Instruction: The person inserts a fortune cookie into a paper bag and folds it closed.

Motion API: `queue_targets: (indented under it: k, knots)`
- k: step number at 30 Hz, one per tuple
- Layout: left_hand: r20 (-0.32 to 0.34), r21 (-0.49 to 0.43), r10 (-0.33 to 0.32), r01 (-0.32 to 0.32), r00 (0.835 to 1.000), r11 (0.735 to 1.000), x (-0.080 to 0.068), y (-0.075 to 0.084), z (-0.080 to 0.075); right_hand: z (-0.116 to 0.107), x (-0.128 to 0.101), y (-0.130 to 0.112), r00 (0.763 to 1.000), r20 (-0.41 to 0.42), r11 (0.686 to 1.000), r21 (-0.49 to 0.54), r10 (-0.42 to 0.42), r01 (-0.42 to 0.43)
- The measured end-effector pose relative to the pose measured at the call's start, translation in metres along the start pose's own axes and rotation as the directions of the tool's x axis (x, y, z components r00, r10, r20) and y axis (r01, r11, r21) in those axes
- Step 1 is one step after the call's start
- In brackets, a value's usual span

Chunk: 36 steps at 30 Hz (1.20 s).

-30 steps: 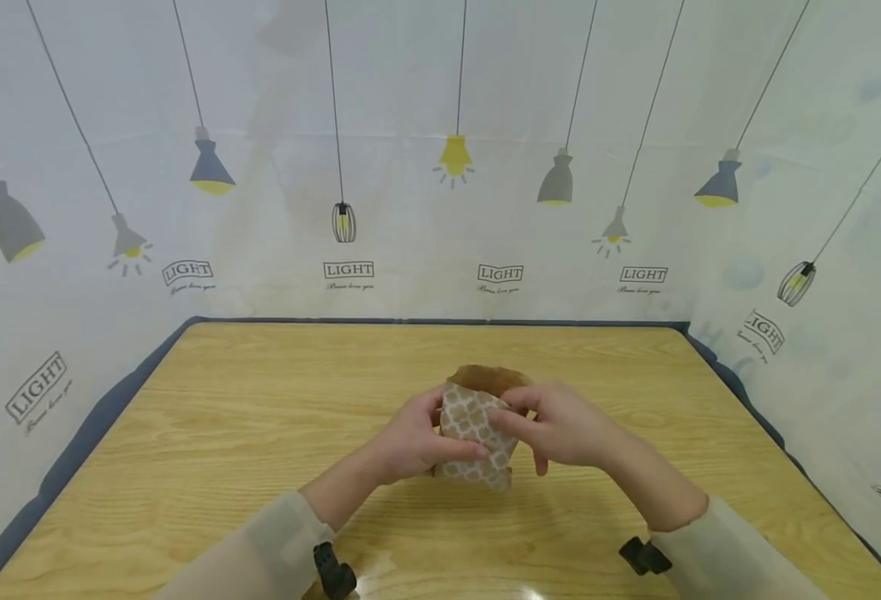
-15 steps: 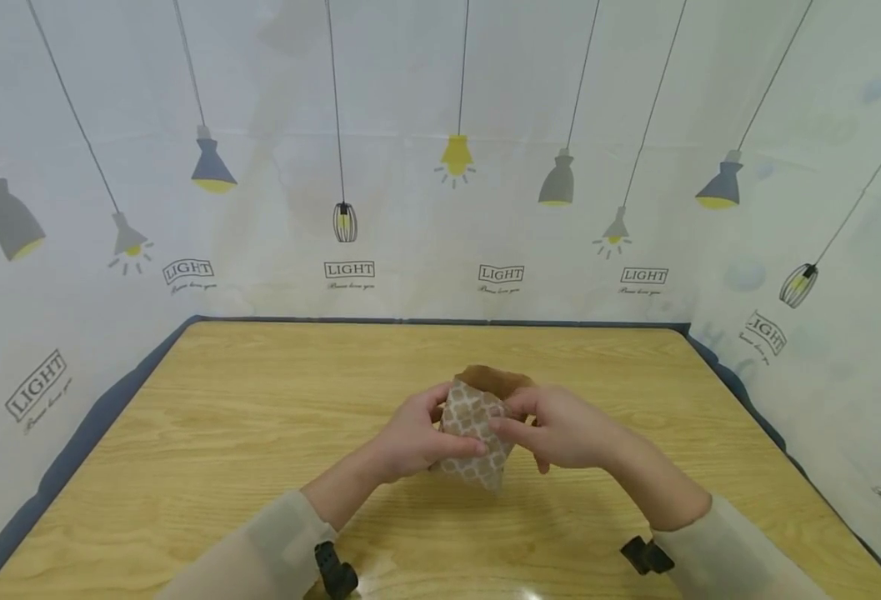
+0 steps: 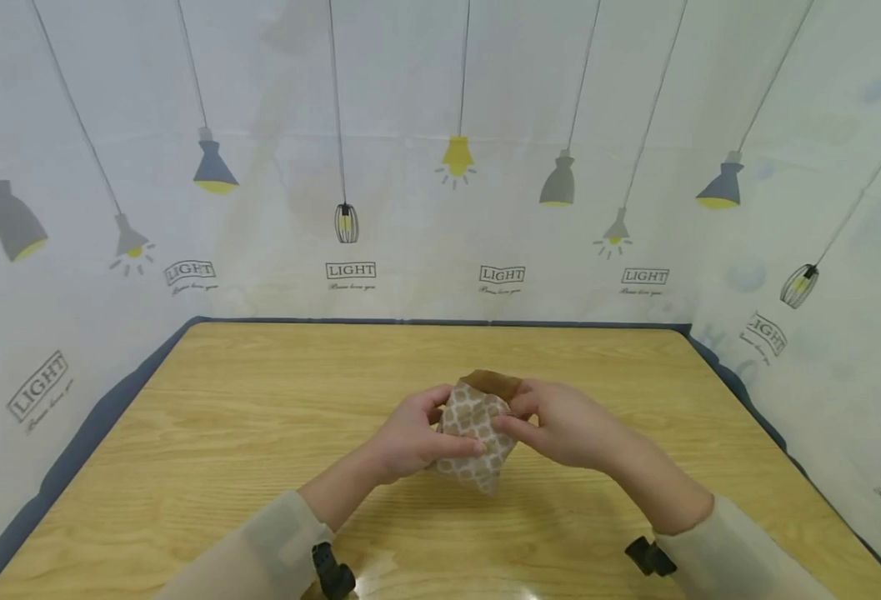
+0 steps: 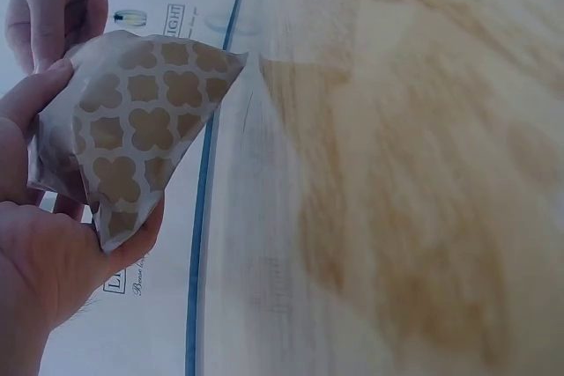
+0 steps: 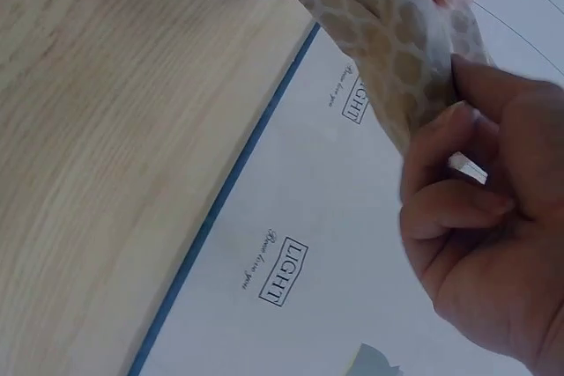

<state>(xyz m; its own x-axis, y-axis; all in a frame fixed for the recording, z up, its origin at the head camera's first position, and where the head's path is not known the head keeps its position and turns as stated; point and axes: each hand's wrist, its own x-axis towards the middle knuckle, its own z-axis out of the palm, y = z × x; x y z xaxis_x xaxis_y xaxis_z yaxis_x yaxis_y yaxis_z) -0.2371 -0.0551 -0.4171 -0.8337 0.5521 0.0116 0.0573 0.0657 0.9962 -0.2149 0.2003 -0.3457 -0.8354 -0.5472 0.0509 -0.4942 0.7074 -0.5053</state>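
A small paper bag (image 3: 473, 417), brown with a white lattice print, is held over the table. My left hand (image 3: 410, 437) grips its left side, thumb laid across the printed front and fingers behind. With thumb and forefinger, my right hand (image 3: 571, 427) pinches the upper right edge, next to a plain brown part that stands up behind the front. In the left wrist view the bag (image 4: 150, 121) bulges and narrows to pointed corners. From the right wrist the paper (image 5: 379, 15) looks creased and drawn toward the pinching fingers (image 5: 432, 143).
The wooden table (image 3: 260, 392) spreads out on both sides of the hands, with a blue strip (image 3: 402, 321) along its far edge. White wall sheets (image 3: 402, 92) printed with lamps enclose it. Small black devices (image 3: 332, 571) sit at both sleeve cuffs.
The bag's lower end has turned slightly, and its bottom corner now points down. Less of the brown part shows at the top. My right hand has shifted a little; the left stays nearly still.
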Motion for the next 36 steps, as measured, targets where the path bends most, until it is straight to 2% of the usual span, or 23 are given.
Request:
queue_targets:
  k: [5,10,13,16,18,20,23,25,27,29,33,36]
  knots:
    - [-0.013,0.001,0.008,-0.008,1.0,1.0,0.0,0.001,0.001,0.001,-0.002,0.0,0.998,-0.008,0.996,0.067,0.055,-0.055]
    - [-0.021,0.004,-0.005,0.005,1.0,1.0,0.001,0.0,0.002,0.002,-0.004,0.002,0.999,-0.045,1.0,0.001,0.008,-0.008]
    - [-0.04,0.015,0.005,-0.004,0.999,1.0,0.001,-0.001,0.002,0.004,-0.006,0.004,0.993,-0.114,1.0,0.015,0.01,-0.009]
    - [-0.071,0.007,0.015,-0.014,0.997,1.0,0.001,0.001,0.002,0.007,-0.008,0.007,0.971,-0.219,0.988,0.138,0.097,-0.068]
    - [-0.086,-0.01,0.026,-0.027,0.996,1.0,0.001,0.002,0.001,0.009,-0.008,0.009,0.956,-0.241,0.959,0.264,0.169,-0.104]
    - [-0.09,-0.031,0.034,-0.037,0.995,0.999,0.0,0.004,0.002,0.01,-0.007,0.011,0.957,-0.184,0.899,0.42,0.223,-0.129]
    - [-0.088,-0.063,0.063,-0.068,0.994,0.996,0.0,0.004,0.004,0.016,-0.004,0.018,0.979,-0.071,0.807,0.579,0.192,-0.117]
    - [-0.085,-0.078,0.073,-0.08,0.994,0.994,0.001,0.004,0.007,0.02,-0.002,0.021,0.984,-0.046,0.758,0.644,0.174,-0.104]
    - [-0.083,-0.092,0.08,-0.087,0.993,0.992,0.002,0.004,0.009,0.023,-0.002,0.023,0.983,-0.075,0.754,0.652,0.169,-0.08]
    - [-0.095,-0.099,0.079,-0.088,0.992,0.991,0.002,0.004,0.009,0.024,-0.002,0.021,0.975,-0.1,0.758,0.646,0.201,-0.09]
    - [-0.184,-0.111,0.095,-0.117,0.978,0.987,0.003,0.004,0.009,0.023,-0.001,0.018,0.967,-0.121,0.784,0.611,0.225,-0.105]
    - [-0.24,-0.121,0.118,-0.15,0.964,0.981,0.004,0.005,0.008,0.022,-0.001,0.018,0.963,-0.139,0.779,0.619,0.231,-0.097]
